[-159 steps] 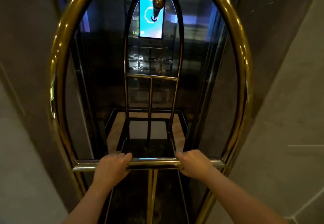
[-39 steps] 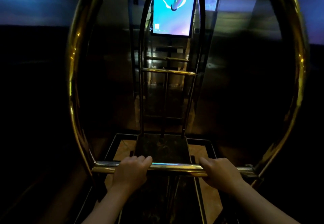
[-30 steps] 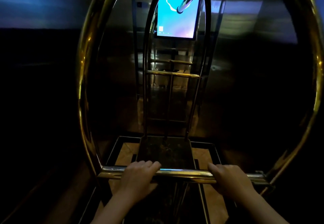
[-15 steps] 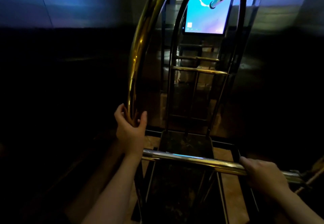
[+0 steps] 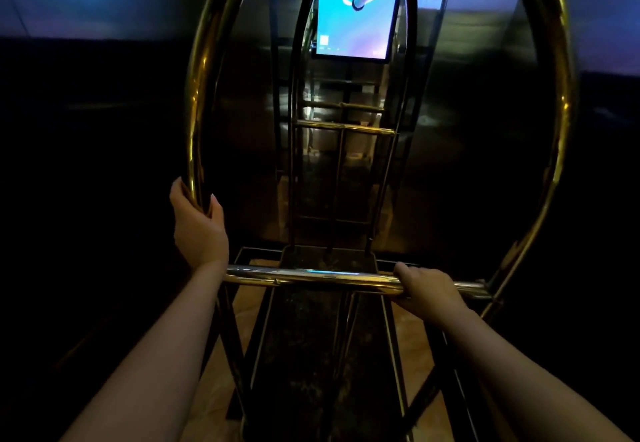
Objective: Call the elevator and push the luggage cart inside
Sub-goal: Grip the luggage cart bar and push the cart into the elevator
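Luggage cart (image 5: 377,123) sits deep in the dark elevator, facing the lit screen (image 5: 356,22) | left hand (image 5: 199,225) wraps the brass side hoop | right hand (image 5: 427,291) clamps the crossbar (image 5: 311,277) | call looks done, push nearly finished.

Two bare forearms are showing from the lower edge, with no sleeve, watch, ring or bracelet visible on either; the person's left hand (image 5: 199,225) is showing a short, pale thumbnail, while the right hand (image 5: 429,291) is showing only rounded knuckles in the dim, bluish light
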Motion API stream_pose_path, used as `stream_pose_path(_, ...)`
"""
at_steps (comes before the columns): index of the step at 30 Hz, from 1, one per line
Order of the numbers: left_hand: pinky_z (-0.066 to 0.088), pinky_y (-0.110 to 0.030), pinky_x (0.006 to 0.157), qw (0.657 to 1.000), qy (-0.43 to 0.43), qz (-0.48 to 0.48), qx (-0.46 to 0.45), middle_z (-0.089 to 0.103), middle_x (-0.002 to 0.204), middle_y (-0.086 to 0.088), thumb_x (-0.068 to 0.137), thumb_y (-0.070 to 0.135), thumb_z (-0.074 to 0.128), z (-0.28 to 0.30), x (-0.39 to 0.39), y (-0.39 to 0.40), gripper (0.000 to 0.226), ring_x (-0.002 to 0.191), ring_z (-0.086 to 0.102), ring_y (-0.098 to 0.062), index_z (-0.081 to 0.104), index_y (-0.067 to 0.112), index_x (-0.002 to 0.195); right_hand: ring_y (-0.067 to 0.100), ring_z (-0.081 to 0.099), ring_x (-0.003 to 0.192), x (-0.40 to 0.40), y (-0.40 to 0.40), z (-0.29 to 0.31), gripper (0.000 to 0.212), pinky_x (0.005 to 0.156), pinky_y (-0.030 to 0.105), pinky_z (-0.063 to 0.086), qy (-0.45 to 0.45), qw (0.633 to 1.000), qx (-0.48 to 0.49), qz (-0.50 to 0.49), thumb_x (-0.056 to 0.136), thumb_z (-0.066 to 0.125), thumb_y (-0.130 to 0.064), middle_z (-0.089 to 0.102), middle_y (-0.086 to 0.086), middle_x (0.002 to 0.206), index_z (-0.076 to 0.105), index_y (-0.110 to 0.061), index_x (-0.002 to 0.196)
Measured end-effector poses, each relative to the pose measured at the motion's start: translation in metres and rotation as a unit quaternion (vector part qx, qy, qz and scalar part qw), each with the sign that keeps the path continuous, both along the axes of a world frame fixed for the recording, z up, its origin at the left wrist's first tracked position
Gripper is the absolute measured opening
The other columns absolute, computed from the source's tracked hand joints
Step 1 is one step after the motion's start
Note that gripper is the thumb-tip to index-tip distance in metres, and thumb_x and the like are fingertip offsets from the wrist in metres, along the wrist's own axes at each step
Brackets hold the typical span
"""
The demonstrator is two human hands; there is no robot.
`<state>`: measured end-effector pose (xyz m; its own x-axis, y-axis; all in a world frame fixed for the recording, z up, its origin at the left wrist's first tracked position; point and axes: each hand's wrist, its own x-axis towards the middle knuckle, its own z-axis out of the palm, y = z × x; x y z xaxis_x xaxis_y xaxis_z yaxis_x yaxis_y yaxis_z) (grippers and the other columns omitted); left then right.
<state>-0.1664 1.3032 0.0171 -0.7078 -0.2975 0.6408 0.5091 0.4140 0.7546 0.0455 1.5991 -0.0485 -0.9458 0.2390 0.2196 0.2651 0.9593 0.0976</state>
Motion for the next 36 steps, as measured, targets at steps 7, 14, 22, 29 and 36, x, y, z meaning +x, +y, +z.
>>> stream_pose_path(7,0.055,-0.045,0.076,1.000,-0.018,-0.005,-0.004,0.054,0.128,-0.015,0.094,0.029,0.055,0.004,0.006,-0.001,0.055,0.107,0.058,-0.032,0.026,0.022,0.141,0.009,0.052,0.096,0.021,0.001,0.039,0.030,0.080,0.024,0.043,0.170,0.968,-0.181,0.041,0.085,0.064,-0.034,0.053,-0.005,0.106,0.053,-0.024,0.111)
stream_pose_path(14,0.055,-0.047,0.075,0.999,-0.043,-0.020,-0.013,0.056,0.123,-0.015,0.095,0.028,0.054,0.008,0.013,-0.004,0.056,0.103,0.059,-0.031,0.024,0.023,0.142,0.031,0.047,0.112,0.062,0.065,0.098,0.060,0.091,0.040,0.042,0.557,0.793,-0.143,-0.200,0.079,0.075,-0.020,0.047,0.024,0.126,0.042,-0.001,0.125)
stream_pose_path(22,0.054,-0.048,0.072,0.996,-0.071,-0.047,-0.025,0.056,0.120,-0.015,0.095,0.025,0.054,0.011,0.020,-0.009,0.057,0.097,0.060,-0.031,0.021,0.026,0.142,0.031,0.063,0.080,0.047,0.058,0.087,0.021,0.065,0.048,0.055,0.533,0.756,-0.305,-0.227,0.090,0.063,-0.012,0.061,0.016,0.089,0.047,-0.006,0.102)
stream_pose_path(29,0.053,-0.041,0.064,0.993,-0.091,-0.066,-0.041,0.055,0.121,-0.014,0.096,0.023,0.053,0.016,0.028,-0.013,0.059,0.089,0.060,-0.025,0.017,0.028,0.143,0.028,0.060,0.085,0.046,0.054,0.087,0.021,0.067,0.042,0.053,0.532,0.754,-0.304,-0.236,0.092,0.060,-0.013,0.060,0.016,0.096,0.047,-0.006,0.106)
stream_pose_path(36,0.049,-0.038,0.058,0.986,-0.125,-0.074,-0.081,0.052,0.121,-0.017,0.095,0.021,0.054,0.024,0.034,-0.018,0.061,0.083,0.058,-0.024,0.015,0.025,0.143,0.027,0.062,0.084,0.048,0.053,0.088,0.022,0.065,0.041,0.053,0.526,0.751,-0.310,-0.251,0.092,0.060,-0.013,0.060,0.015,0.096,0.045,-0.008,0.106)
